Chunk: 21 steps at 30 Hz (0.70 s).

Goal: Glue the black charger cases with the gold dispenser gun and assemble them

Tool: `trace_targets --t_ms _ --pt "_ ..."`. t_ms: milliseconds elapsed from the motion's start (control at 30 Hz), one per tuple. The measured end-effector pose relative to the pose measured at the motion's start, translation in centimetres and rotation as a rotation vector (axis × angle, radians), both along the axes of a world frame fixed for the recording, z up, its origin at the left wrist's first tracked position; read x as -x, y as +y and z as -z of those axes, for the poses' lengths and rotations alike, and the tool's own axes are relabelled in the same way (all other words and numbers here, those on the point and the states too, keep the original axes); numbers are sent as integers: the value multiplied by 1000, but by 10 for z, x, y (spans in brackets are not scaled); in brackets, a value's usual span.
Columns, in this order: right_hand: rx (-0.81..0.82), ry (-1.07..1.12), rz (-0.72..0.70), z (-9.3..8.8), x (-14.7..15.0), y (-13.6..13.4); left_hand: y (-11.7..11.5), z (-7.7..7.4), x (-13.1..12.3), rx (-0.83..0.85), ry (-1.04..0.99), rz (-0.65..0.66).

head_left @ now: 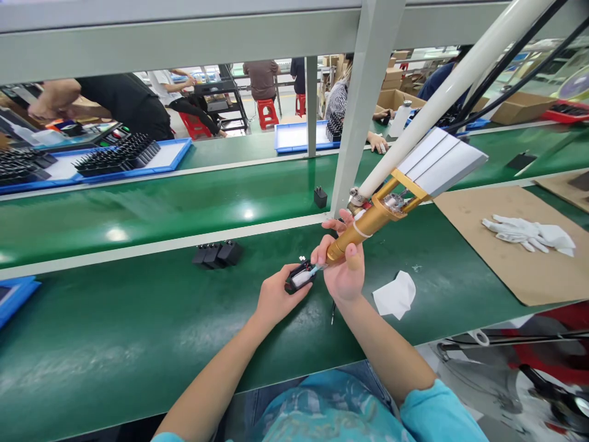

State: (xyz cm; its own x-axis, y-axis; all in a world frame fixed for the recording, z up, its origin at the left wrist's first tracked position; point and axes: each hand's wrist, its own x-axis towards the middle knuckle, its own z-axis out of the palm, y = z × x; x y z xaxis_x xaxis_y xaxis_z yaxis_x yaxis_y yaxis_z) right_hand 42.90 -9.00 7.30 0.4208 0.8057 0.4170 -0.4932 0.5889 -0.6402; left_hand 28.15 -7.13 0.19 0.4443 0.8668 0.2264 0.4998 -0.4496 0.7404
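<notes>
Between its thumb and fingers, my left hand [277, 296] holds a small black charger housing [294, 287], its open side up, showing white inside. My right hand [346, 270] is wrapped round a gold-coloured dispensing gun [352, 234] that slants up to the right. Its thin pale nozzle [315, 270] points down into the housing; whether the tip touches the inside I cannot tell. Just right of my right wrist lies a crumpled white tissue [396, 296]. A short row of black charger housings [217, 254] stands on the green bench to the left.
A white post [356, 116] and a slanting white pole [442, 101] rise behind the gun. Brown cardboard [501, 258] with white gloves [529, 233] lies at right. One black charger [320, 197] sits on the green belt beyond. Blue trays [177, 161] and co-workers are farther back.
</notes>
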Motion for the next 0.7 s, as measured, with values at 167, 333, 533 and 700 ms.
trace_targets --t_ms 167,333,533,700 --pt "13 -3 -30 -5 15 1 -5 -1 -3 -47 -41 18" --pt "-4 -22 -49 -6 22 -1 -8 -1 -3 -112 -122 -16" --pt "-34 0 -66 -7 21 -2 -9 -1 -1 -139 -124 8" --pt "-13 10 -27 -7 17 1 -1 0 1 -116 24 26"
